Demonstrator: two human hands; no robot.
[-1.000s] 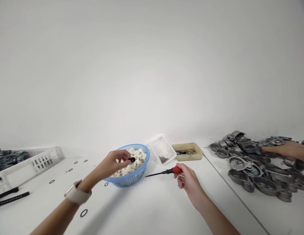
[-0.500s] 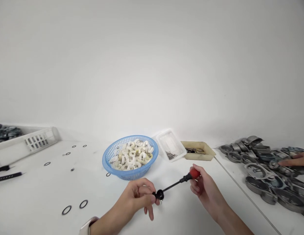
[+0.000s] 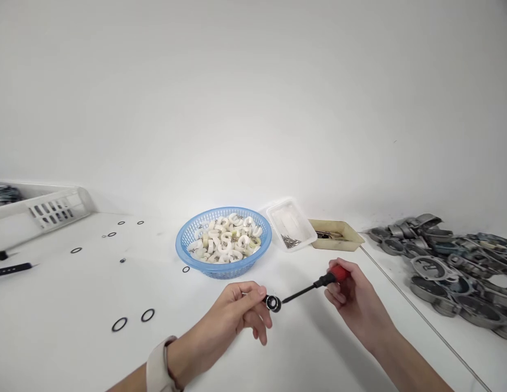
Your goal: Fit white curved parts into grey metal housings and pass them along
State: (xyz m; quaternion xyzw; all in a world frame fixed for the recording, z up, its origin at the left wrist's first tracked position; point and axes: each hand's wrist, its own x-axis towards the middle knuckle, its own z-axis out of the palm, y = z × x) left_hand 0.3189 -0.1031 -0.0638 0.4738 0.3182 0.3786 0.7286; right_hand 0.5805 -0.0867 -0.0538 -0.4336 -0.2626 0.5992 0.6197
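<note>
Left hand (image 3: 239,311) pinches a small black plastic-looking ring-ended part (image 3: 278,306), bright metal rim inside, above the white tabletop (image 3: 65,337); right hand (image 3: 356,304) grips the red-and-black-handled screwdriver (image 3: 322,281), dark straight shaft slanting down-left, tip just beside the ring's right edge, can't tell if touching. Part lies between the hands, left one nearer, with the screwdriver's long axis aimed at it from the right. Two flat thin black rings (image 3: 124,322) out left; beyond, a blue perforated plastic basket (image 3: 191,262) of white C-shaped pieces (image 3: 226,246).
</note>
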